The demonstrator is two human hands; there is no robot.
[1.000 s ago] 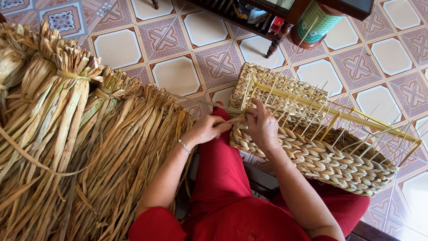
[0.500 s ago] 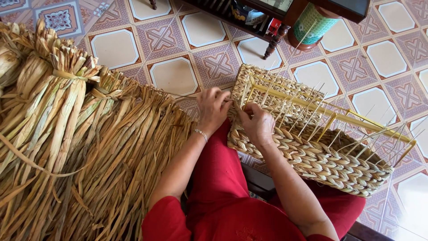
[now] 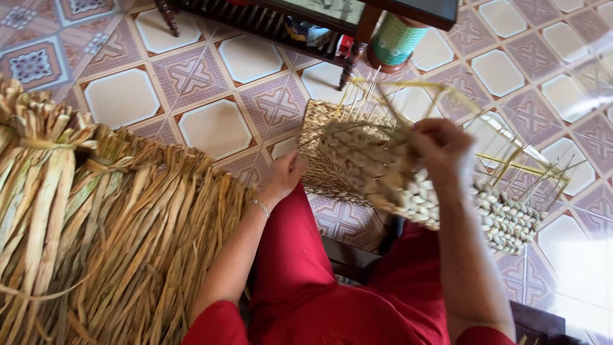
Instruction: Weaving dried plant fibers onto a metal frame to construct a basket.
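A half-woven straw basket (image 3: 357, 160) with thin upright stakes sticking out of its rim is lifted and tilted over my lap. My right hand (image 3: 444, 148) grips its upper edge. At the basket's left side my left hand (image 3: 284, 176) rests on the woven wall, a thin bracelet on its wrist. I wear red clothing (image 3: 300, 268) below.
A big heap of dried straw bundles (image 3: 83, 223) lies at my left. The patterned tile floor (image 3: 217, 128) spreads behind it. A dark wooden furniture leg (image 3: 348, 61) and a teal woven container (image 3: 394, 41) stand at the top.
The basket has been raised and turned from lying flat on my lap. My right hand moved up and right with it; my left hand slid down to its left side.
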